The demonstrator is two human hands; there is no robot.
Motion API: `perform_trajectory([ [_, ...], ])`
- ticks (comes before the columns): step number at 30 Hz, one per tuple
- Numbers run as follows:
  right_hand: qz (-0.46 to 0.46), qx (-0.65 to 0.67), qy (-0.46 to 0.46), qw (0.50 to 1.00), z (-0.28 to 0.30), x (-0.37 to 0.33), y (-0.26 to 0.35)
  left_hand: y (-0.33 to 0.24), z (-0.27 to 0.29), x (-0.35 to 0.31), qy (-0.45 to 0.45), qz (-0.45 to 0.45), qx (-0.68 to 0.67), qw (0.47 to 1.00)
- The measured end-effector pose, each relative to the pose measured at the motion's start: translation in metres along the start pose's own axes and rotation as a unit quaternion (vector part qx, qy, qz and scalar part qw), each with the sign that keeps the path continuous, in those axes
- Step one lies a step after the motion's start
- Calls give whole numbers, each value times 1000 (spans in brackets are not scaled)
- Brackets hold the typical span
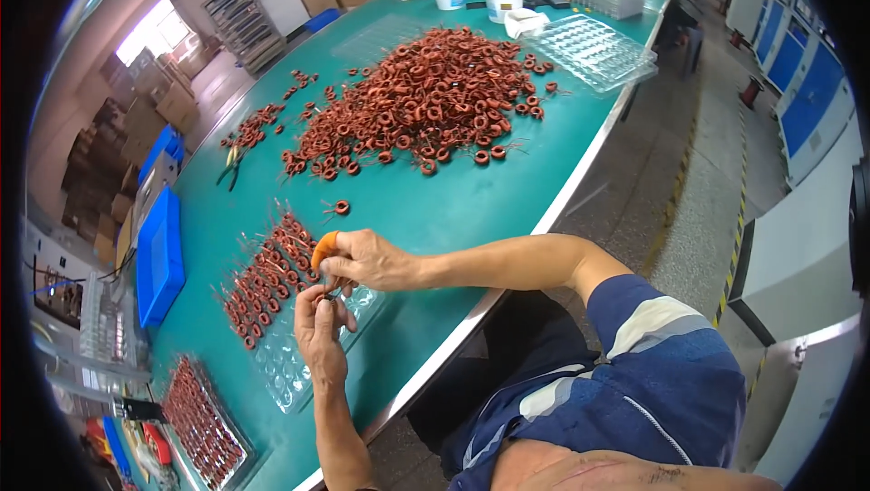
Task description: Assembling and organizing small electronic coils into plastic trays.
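My left hand (319, 332) and my right hand (373, 260) meet fingertip to fingertip over a clear plastic tray. Pinched between them is a small ring coil, mostly hidden by the fingers, with a thin wire lead showing. An orange finger cot (324, 249) covers one finger of my right hand. Just beneath lies the clear moulded tray (283, 373), its far-left part filled with rows of copper-red ring coils (263, 296) with their leads sticking up. One loose ring coil (342, 207) rests on the green table beyond my hands.
A large heap of ring coils (426, 92) covers the far middle of the table (435, 228). Pliers (232, 165) lie left of it. A filled tray (204, 423) sits near left, a blue bin (160, 255) at the left edge. White tubs (503, 2) and empty clear trays (594, 49) stand far back.
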State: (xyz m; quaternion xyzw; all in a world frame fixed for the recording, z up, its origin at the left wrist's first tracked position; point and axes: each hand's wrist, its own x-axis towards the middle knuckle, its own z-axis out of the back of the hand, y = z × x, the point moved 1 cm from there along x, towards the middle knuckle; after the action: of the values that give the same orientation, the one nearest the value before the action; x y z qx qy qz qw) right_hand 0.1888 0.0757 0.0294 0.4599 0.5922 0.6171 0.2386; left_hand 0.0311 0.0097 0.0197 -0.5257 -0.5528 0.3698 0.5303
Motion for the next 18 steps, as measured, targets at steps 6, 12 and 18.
perform_trajectory([
  [6,17,-51,12,998,-5,-3,12,-5,2,-2,4,42,-112,993],
  [12,273,-401,-12,874,-1,-2,4,7,15,6,-20,48,-68,996],
  [18,148,-244,-40,958,-7,0,13,8,13,5,-79,3,-101,992],
])
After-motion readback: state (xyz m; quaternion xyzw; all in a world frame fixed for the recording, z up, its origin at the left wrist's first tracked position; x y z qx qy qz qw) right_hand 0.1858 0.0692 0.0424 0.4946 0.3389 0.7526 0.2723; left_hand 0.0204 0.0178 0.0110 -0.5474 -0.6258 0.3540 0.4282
